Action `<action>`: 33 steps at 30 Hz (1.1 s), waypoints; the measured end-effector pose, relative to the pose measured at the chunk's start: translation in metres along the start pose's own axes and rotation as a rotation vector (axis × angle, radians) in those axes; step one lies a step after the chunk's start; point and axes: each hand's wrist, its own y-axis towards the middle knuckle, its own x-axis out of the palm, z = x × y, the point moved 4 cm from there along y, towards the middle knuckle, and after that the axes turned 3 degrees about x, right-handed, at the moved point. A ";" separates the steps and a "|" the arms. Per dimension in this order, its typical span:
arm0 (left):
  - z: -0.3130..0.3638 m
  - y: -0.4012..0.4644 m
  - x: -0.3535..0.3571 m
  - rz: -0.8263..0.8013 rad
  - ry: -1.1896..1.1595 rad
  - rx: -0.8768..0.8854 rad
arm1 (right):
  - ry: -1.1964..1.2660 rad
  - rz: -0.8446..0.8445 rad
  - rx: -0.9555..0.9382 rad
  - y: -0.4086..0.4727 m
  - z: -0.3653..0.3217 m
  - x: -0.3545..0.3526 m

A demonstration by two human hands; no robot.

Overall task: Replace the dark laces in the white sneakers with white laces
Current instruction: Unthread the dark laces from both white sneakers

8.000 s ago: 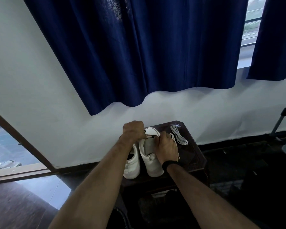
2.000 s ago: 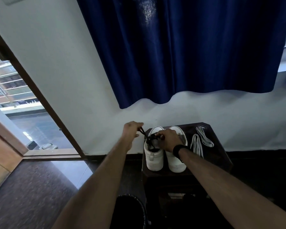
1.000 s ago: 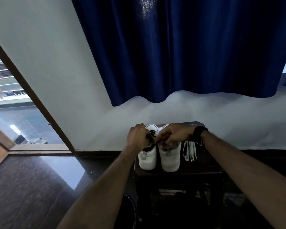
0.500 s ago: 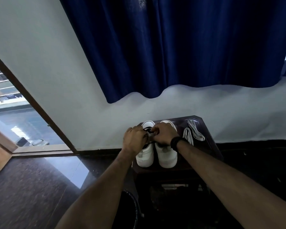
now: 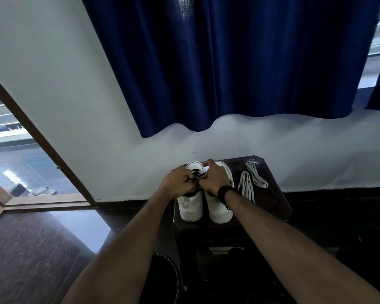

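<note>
Sneakers side by side, toes toward wall. Left hand & right hand pinch dark lace, mostly hidden.

Two white sneakers stand side by side, white laces just right.

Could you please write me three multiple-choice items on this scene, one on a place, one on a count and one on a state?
1. Where do the white laces lie?
A. on the dark table, right of the sneakers
B. on the floor
C. inside a sneaker

2. How many white sneakers stand on the table?
A. one
B. two
C. three

3. What are the hands doing?
A. hanging idle
B. working the dark lace at the left sneaker
C. holding the curtain

Answers: 1 A, the laces rest beside the right sneaker. 2 B, a pair shows. 3 B, left hand and right hand meet over it, fingers curled.
</note>
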 end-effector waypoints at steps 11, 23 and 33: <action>-0.009 0.000 -0.001 0.143 -0.175 0.024 | -0.295 0.057 -0.077 -0.008 -0.017 -0.009; -0.002 -0.005 0.017 0.073 0.286 0.090 | -0.059 0.094 0.064 0.000 -0.001 -0.011; -0.007 -0.003 0.020 0.173 -0.332 -0.086 | -0.014 0.099 0.102 -0.002 0.003 -0.011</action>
